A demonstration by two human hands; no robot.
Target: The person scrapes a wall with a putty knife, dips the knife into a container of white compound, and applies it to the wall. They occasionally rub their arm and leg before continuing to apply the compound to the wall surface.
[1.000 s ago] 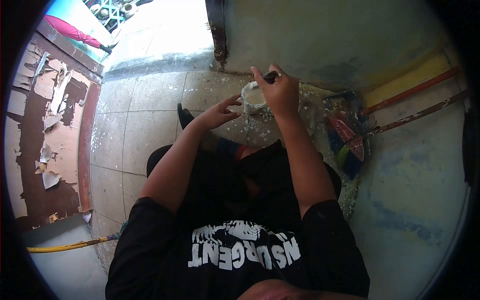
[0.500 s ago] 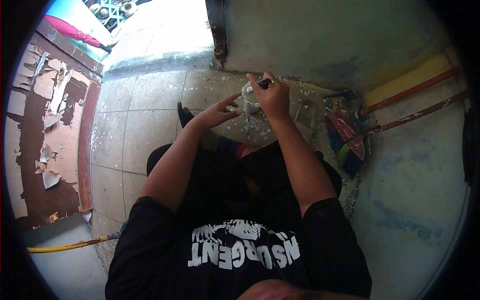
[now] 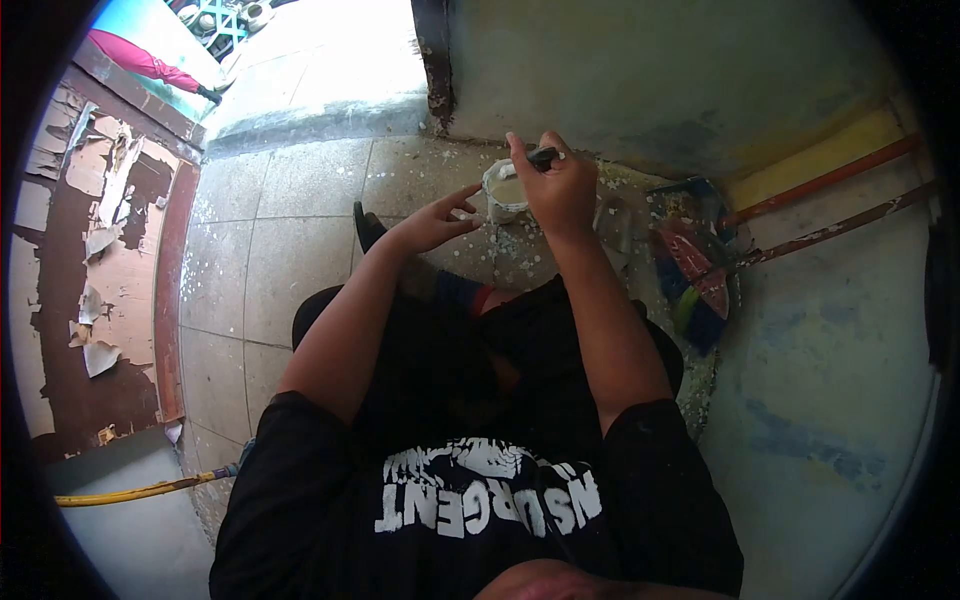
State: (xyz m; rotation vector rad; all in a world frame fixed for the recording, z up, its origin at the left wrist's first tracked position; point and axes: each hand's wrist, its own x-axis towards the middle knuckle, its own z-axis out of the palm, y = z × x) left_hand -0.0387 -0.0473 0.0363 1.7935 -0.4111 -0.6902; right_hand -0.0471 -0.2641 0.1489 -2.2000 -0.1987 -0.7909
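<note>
A small white can (image 3: 502,194) of pale paint stands on the speckled tile floor (image 3: 300,230) in front of me. My right hand (image 3: 556,186) is closed around a dark tool handle (image 3: 542,155), held over the can's far rim; the tool's working end is hidden. My left hand (image 3: 433,222) hovers just left of the can with fingers spread, its fingertips close to the can's side; I cannot tell whether they touch it.
A weathered wall (image 3: 650,80) rises behind the can, with a doorway (image 3: 330,60) to its left. Broom heads (image 3: 695,275) and long handles (image 3: 830,205) lie at the right. A peeling door (image 3: 95,250) stands at left, a yellow rod (image 3: 140,491) below it.
My right hand dipped toward the can half a second ago, then came back up and slightly right with the tool. The can's opening shows again. My left hand barely moved.
</note>
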